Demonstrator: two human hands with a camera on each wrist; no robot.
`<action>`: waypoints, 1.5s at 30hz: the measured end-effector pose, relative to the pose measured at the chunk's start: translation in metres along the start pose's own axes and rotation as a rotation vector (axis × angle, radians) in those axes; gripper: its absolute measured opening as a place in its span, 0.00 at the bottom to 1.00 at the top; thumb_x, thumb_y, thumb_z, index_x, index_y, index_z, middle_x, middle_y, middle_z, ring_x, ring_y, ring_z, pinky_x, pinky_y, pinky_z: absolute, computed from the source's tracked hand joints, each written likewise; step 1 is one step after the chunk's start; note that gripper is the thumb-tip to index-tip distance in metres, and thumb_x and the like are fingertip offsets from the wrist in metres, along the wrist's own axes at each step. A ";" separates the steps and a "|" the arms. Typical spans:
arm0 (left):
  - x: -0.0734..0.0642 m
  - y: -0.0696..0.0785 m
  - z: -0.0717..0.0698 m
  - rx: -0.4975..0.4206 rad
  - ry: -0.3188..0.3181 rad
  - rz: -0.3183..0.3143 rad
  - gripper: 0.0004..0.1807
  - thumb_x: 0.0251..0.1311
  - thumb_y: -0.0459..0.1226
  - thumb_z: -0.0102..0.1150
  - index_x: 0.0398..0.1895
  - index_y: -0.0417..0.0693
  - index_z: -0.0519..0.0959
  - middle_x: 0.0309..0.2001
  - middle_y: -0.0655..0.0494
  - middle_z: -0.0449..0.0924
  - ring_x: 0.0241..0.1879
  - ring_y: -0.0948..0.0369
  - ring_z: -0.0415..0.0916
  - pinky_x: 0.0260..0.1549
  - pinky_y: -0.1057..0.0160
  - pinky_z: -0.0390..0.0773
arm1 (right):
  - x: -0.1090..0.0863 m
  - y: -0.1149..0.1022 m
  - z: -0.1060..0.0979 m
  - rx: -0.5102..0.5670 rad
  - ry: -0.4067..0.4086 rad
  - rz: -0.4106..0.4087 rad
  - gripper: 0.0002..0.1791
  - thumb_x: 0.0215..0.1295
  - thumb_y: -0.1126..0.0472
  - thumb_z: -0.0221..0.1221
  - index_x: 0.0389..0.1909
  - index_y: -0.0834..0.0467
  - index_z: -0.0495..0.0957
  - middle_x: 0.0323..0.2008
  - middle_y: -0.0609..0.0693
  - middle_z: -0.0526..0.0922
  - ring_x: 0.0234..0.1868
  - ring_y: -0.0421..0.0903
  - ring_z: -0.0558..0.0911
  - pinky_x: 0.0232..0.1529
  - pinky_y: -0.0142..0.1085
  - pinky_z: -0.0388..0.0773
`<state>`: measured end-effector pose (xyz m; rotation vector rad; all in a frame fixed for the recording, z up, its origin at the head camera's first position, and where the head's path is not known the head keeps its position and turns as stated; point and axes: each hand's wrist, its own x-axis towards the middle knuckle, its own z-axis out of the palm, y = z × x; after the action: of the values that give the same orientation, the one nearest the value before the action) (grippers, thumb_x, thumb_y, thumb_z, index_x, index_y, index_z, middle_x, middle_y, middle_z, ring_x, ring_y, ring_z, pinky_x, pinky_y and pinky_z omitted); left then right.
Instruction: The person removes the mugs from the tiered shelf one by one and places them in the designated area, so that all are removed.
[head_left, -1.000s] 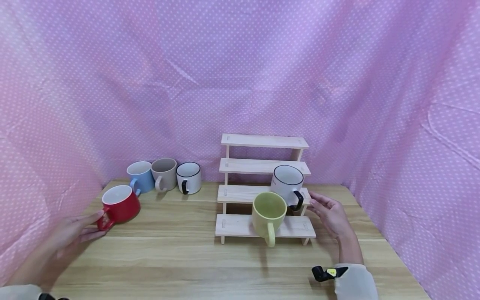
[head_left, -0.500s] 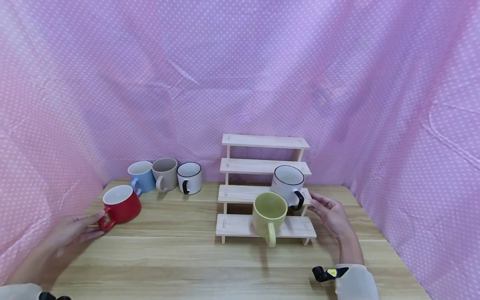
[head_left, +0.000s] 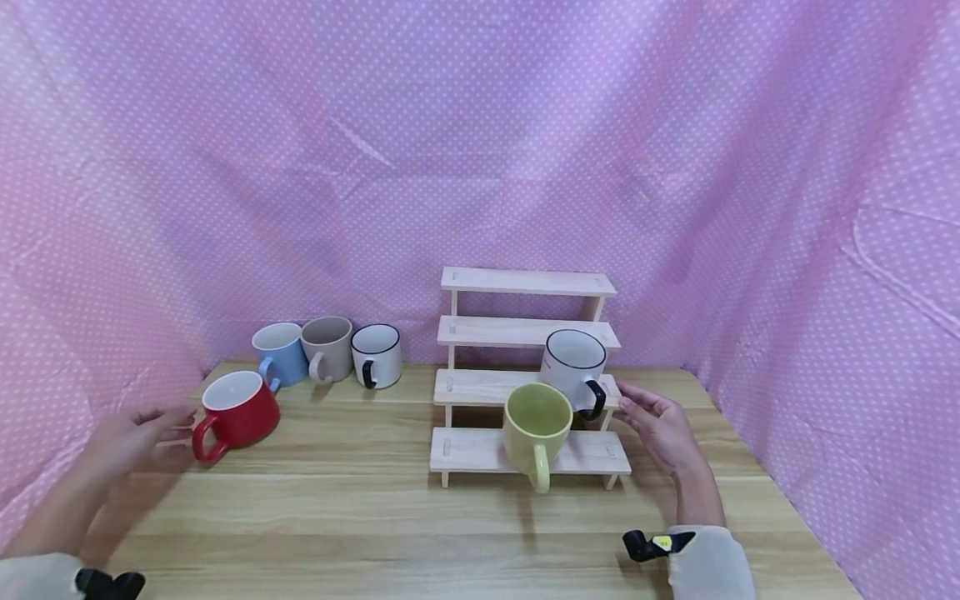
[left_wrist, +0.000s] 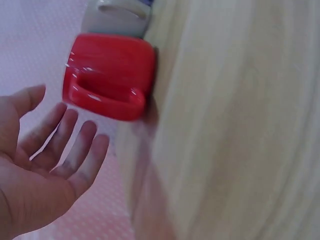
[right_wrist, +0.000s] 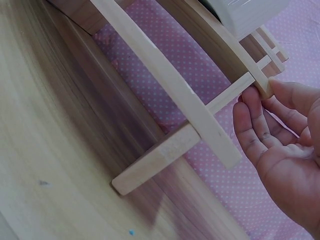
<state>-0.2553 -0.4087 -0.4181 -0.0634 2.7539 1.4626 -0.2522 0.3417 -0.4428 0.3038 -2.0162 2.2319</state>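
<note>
The red mug stands upright near the left edge of the table, forward of the back left corner, its handle turned toward the left hand. That hand is just beside the handle, fingers relaxed and spread, with nothing in its hold. Principal risk here: a reach that meets the handle off-centre could swivel the mug or push it into the blue mug close behind; whether those two touch cannot be told. The blue mug, the taupe mug and the small white mug stand closely in a row along the back edge, so one knock could pass down the line. The right hand has thumb and fingertips pinched on the right end of the stand, at the second board from the bottom. The large white mug sits on that board near the same end; an upward pull there would probably tilt the board and could slide the mug off. On the lowest board, the yellow-green mug has its handle projecting past the front edge, where a passing sleeve or wrist could catch it and bring the mug down onto the table.
</note>
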 end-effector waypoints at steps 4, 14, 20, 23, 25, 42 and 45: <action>0.001 0.014 -0.001 0.070 0.116 0.059 0.29 0.75 0.50 0.54 0.56 0.26 0.78 0.37 0.65 0.84 0.31 0.74 0.78 0.30 0.69 0.83 | 0.001 -0.003 0.003 0.008 0.004 -0.012 0.28 0.75 0.69 0.57 0.67 0.81 0.60 0.55 0.44 0.84 0.53 0.40 0.84 0.57 0.37 0.81; 0.009 0.064 0.019 0.271 0.196 0.082 0.38 0.73 0.57 0.52 0.63 0.28 0.74 0.58 0.23 0.74 0.52 0.33 0.73 0.37 0.52 0.77 | 0.002 -0.007 0.005 0.036 -0.006 -0.033 0.28 0.75 0.71 0.56 0.66 0.83 0.58 0.54 0.47 0.85 0.52 0.40 0.84 0.58 0.38 0.81; 0.017 0.089 0.032 0.264 0.191 0.137 0.36 0.73 0.57 0.54 0.61 0.30 0.76 0.57 0.26 0.77 0.53 0.34 0.73 0.37 0.56 0.78 | 0.003 -0.005 0.003 0.008 0.002 -0.011 0.28 0.75 0.70 0.57 0.67 0.80 0.60 0.55 0.44 0.84 0.52 0.40 0.84 0.58 0.38 0.81; 0.021 0.101 0.039 0.245 0.171 0.151 0.37 0.72 0.59 0.53 0.61 0.31 0.77 0.58 0.27 0.76 0.55 0.33 0.72 0.42 0.48 0.82 | 0.001 -0.004 0.003 0.010 0.006 -0.011 0.28 0.74 0.70 0.58 0.67 0.80 0.60 0.55 0.45 0.84 0.52 0.40 0.84 0.58 0.38 0.81; 0.022 0.108 0.043 0.222 0.147 0.137 0.39 0.71 0.61 0.52 0.63 0.32 0.75 0.60 0.26 0.75 0.57 0.32 0.70 0.47 0.41 0.81 | 0.000 -0.004 0.003 0.014 -0.003 -0.014 0.28 0.74 0.70 0.58 0.67 0.81 0.60 0.55 0.45 0.84 0.52 0.40 0.84 0.58 0.38 0.81; 0.036 0.162 0.094 0.220 0.097 0.288 0.29 0.71 0.57 0.58 0.53 0.39 0.83 0.52 0.37 0.83 0.53 0.43 0.78 0.49 0.48 0.81 | -0.003 -0.002 0.004 0.034 -0.013 -0.029 0.28 0.74 0.71 0.56 0.66 0.83 0.58 0.54 0.47 0.84 0.51 0.40 0.84 0.54 0.33 0.83; 0.038 0.171 0.104 0.215 0.090 0.328 0.26 0.72 0.53 0.59 0.51 0.38 0.84 0.49 0.40 0.85 0.51 0.44 0.80 0.48 0.49 0.82 | -0.003 -0.001 0.003 0.038 -0.017 -0.034 0.27 0.74 0.72 0.56 0.66 0.83 0.59 0.55 0.47 0.84 0.52 0.40 0.84 0.54 0.33 0.83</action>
<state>-0.3014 -0.2278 -0.3367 0.3504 3.0925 1.2316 -0.2490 0.3390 -0.4418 0.3586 -1.9637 2.2572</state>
